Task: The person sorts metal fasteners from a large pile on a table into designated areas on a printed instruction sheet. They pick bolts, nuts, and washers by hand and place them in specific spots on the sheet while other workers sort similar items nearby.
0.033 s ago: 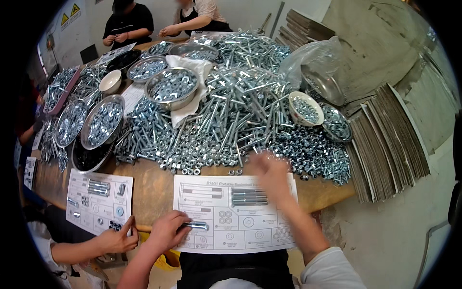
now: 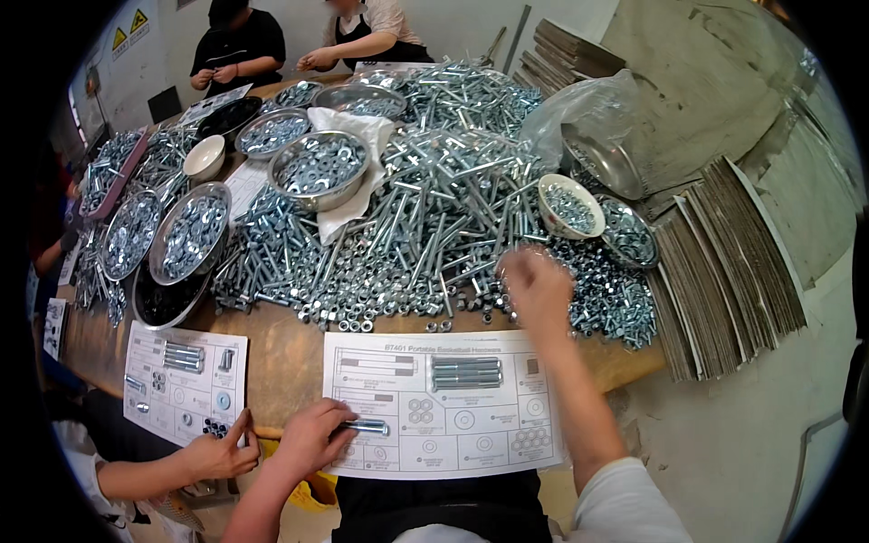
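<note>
Your L hand (image 2: pixel 315 434) is pinching the end of silver bolts (image 2: pixel 369 426) on the parts sheet (image 2: pixel 453 404) — prob. stiff, slick, fairly heavy; mid-shank's looking like the best hold. Your R hand (image 2: pixel 536 285) is hovering at the hex nuts (image 2: pixel 590 282), blurred — can't tell opening or grip. Nuts: likely light, slippery; pinch flats.

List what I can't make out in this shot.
- Head view: whether the right hand holds anything; motion blurs its fingers.
- Head view: one end of the bolt; the left hand covers it.
- Head view: the sheet's small print; too small.
- Head view: the leftmost co-worker's body; dark rim cuts it off.
</note>
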### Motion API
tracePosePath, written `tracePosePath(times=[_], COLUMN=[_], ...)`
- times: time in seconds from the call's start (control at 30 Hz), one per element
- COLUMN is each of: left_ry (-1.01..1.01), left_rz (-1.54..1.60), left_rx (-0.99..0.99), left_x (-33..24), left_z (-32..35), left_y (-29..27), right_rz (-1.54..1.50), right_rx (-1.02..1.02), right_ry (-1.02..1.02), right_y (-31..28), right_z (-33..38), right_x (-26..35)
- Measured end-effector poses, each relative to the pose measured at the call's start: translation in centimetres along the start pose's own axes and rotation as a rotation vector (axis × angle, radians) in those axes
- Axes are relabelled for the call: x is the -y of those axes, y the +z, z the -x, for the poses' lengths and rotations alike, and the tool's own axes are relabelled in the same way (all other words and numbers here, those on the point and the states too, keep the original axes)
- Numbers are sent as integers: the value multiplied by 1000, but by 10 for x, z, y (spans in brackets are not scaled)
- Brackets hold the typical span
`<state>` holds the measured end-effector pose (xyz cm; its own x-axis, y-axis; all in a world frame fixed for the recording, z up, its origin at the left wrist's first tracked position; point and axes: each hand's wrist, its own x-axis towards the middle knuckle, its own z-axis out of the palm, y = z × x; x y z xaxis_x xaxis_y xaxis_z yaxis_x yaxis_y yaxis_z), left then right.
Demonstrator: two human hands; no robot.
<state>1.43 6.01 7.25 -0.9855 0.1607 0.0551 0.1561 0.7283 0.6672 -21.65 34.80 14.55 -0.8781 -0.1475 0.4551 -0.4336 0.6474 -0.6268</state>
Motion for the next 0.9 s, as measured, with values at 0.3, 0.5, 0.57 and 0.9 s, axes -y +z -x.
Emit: tracePosePath(times=[0.3,0.5,0.57,0.9], left_ry=[-91,-60,-88,-122], left_rz=[110,189,215,336], left_rx=[70,15,-66,-289], left_x=[1,-3,-1,10], left_z=[-2,-3,3,34], left_y=[0,-5,-7,3], right_rz=[700,926,945,-308], right_rx=[289,190,129,821], right_ry=[36,-41,-79,11], right_y=[-53,-36,-38,32], right_z=[-167,-182,-181,101], right_x=[-119,-123,-125,59])
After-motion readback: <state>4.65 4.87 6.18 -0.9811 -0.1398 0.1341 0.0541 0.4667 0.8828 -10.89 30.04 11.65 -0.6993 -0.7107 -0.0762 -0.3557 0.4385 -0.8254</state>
